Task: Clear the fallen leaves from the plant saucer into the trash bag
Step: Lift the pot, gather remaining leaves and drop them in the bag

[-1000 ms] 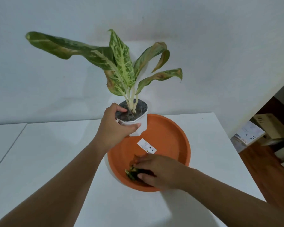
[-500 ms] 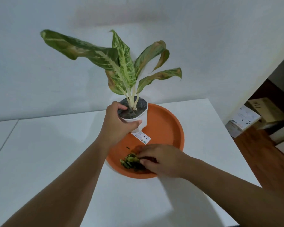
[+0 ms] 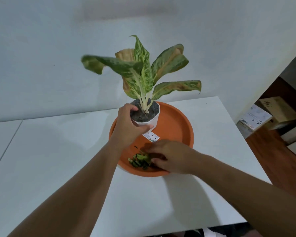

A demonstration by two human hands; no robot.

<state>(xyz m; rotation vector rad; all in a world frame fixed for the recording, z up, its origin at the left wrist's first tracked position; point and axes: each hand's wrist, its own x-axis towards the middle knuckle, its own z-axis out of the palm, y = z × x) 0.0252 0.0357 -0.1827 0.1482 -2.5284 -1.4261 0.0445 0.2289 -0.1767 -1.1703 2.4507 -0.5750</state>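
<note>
An orange round saucer lies on the white table. A white pot with a green-and-yellow leafy plant is tilted over the saucer's far side, and my left hand grips its rim. A small heap of green fallen leaves lies at the saucer's near edge. My right hand rests in the saucer with its fingers closed on the right part of that heap. A white label sticks to the saucer floor. No trash bag is in view.
A white wall stands right behind the table. The table's right edge drops to a wooden floor where cardboard boxes are stacked. The table's near edge runs along the bottom right.
The pot has turned, swinging the plant's long leaf from far left toward the middle. My right hand stays on the leaf heap, which has shifted slightly left. The view has pulled back.
</note>
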